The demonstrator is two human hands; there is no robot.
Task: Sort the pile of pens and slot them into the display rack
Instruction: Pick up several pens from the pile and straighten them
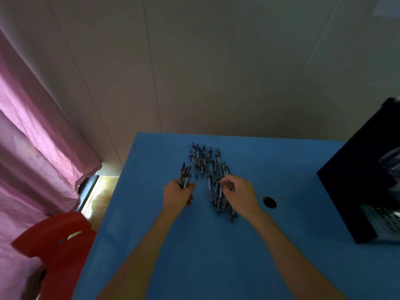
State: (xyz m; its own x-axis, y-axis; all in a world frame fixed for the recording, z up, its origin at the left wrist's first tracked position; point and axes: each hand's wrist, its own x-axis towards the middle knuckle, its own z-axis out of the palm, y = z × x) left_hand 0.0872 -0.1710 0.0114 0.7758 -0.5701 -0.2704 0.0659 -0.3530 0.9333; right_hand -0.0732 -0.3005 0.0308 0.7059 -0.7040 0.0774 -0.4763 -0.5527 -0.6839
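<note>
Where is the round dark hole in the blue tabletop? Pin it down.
In the head view, the round dark hole sits right of centre on the blue tabletop, just beside the right hand's wrist, left of the black display rack.

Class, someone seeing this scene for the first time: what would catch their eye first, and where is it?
Probably the scatter of dark pens lying mid-table on the bright blue tabletop. The left hand grips a small bundle of pens beside it, while the right hand reaches into the pile. A pink curtain hangs at far left.
</note>
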